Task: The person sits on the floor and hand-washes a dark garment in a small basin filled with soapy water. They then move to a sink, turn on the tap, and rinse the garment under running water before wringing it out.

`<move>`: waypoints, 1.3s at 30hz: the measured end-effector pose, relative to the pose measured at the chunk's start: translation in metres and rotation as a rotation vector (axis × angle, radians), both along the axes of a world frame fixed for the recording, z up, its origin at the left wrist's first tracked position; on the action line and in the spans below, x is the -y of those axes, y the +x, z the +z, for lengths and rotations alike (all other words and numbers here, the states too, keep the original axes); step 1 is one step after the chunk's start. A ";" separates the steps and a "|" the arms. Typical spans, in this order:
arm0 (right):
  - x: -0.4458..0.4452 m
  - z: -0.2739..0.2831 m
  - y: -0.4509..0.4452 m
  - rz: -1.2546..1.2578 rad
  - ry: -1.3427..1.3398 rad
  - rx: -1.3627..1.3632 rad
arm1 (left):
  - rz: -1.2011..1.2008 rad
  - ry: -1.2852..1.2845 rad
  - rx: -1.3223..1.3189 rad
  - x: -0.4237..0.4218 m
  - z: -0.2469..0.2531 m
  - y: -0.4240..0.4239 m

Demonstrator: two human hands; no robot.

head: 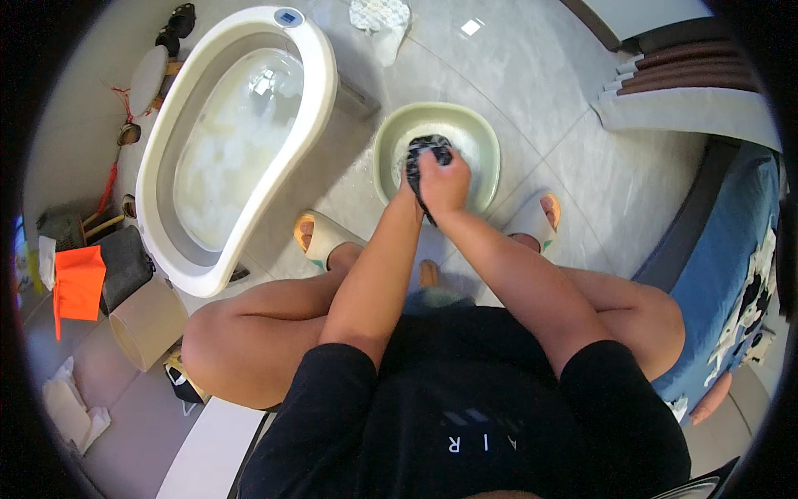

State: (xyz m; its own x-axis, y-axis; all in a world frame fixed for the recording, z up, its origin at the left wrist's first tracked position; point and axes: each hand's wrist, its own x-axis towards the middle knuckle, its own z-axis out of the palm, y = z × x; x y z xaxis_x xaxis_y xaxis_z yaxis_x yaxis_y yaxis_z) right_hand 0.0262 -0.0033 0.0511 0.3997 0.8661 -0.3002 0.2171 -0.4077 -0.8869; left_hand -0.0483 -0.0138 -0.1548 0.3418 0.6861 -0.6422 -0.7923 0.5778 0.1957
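A pale green plastic basin (pixel 490 131) stands on the floor between my slippered feet, with foamy water in it. Over the basin both hands hold a wet black cloth (pixel 429 145) bunched up, with suds on it. My right hand (pixel 450 181) shows its back and thumb, its fingers closed around the cloth. My left hand (pixel 409 187) is mostly hidden behind the cloth and the other hand; it presses against the cloth's near left side. Part of the cloth hangs below the hands near the basin's near rim.
A white baby bathtub (pixel 321 81) of cloudy water stands left of the basin. Beyond lies a patterned wet cloth (pixel 381 19) on the tiles. A bed with blue bedding (pixel 704 274) is at the right. A beige bin (pixel 149 321) and an orange cloth item (pixel 79 282) are at the left.
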 end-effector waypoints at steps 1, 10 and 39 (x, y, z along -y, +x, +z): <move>-0.008 -0.032 0.039 -0.168 0.022 0.087 | -0.075 -0.230 -0.107 -0.022 0.075 0.046; -0.024 -0.127 0.120 0.368 -0.114 0.144 | -0.466 0.407 -0.907 -0.043 0.205 0.030; -0.039 -0.067 0.117 0.247 -0.103 -0.224 | -0.020 -0.291 0.194 -0.011 0.171 0.072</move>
State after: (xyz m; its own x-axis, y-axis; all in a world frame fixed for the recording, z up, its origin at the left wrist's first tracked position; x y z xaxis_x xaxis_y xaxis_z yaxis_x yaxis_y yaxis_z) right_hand 0.1427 0.0355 -0.0155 0.0966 0.8891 -0.4475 0.1249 -0.4568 -0.8807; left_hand 0.0236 -0.0032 0.0161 0.4884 0.4758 -0.7315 -0.7865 0.6032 -0.1327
